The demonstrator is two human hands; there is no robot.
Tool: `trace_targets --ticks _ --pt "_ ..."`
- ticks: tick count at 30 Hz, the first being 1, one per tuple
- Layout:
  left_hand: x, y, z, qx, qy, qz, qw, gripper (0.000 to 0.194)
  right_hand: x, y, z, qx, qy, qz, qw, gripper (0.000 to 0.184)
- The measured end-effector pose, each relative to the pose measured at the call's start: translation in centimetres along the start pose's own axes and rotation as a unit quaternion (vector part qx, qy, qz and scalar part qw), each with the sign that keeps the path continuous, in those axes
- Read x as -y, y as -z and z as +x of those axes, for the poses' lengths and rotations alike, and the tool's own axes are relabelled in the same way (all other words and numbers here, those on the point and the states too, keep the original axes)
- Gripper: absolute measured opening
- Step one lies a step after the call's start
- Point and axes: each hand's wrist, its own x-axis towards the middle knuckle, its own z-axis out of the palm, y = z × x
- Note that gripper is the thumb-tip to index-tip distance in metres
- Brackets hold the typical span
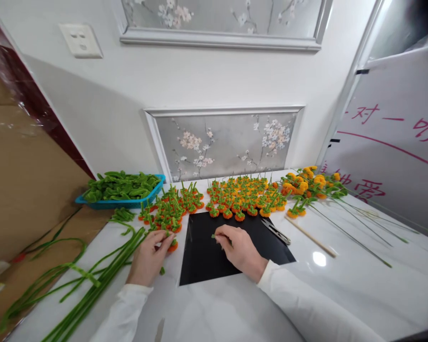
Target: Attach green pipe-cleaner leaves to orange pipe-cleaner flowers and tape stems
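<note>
Over the black mat (203, 259), the right hand (235, 244) pinches a partly hidden green piece (213, 236).

White wallboard panels, grey with pink-white blossoms; black mat (207, 256).

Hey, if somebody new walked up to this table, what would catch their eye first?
Probably the crowd of small orange and yellow flowers with green stems, packed along the back of the white table. Next, the black mat in front of them, dark against the white, with the right hand over it. Then the bright blue tray heaped with green pieces at the back left.
</note>
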Motion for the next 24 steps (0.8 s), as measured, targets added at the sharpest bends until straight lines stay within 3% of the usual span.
trace_targets --ticks 2,5,8,11,13,17,21,24 --pt "-1.5 -0.7 -0.1 0.03 0.038 -0.1 0.994 0.032 0.0 0.0 0.1 0.002 -0.007 0.032 0.999 0.012" --pt "-4.3 -2.1 -0.1 0.114 0.141 -0.296 0.938 0.032 0.0 0.3 0.3 -0.003 -0.03 0.108 0.994 0.013" --pt "-6.5 -3.7 0.2 0.186 0.186 -0.354 0.898 0.031 -0.2 0.7 0.6 -0.014 -0.057 0.177 0.982 0.014" --pt "-6.8 -4.9 0.6 0.216 0.185 -0.38 0.88 0.033 -0.4 0.9 0.8 -0.016 -0.079 0.202 0.976 0.015" --pt "-6.2 -5.4 0.8 0.212 0.166 -0.369 0.89 0.031 -0.5 0.9 0.9 -0.015 -0.081 0.198 0.977 0.014" --pt "-4.6 -6.3 1.0 0.175 0.06 -0.286 0.94 0.025 -0.2 0.5 0.7 -0.006 -0.046 0.171 0.984 0.013" --pt "-4.5 -7.0 0.5 0.166 -0.007 -0.246 0.955 0.025 0.4 -0.1 0.4 -0.008 -0.022 0.146 0.989 0.049" --pt "-5.0 -7.3 -0.2 0.153 -0.023 -0.243 0.958 0.03 0.7 0.2 0.3 -0.039 0.009 0.108 0.993 0.025"
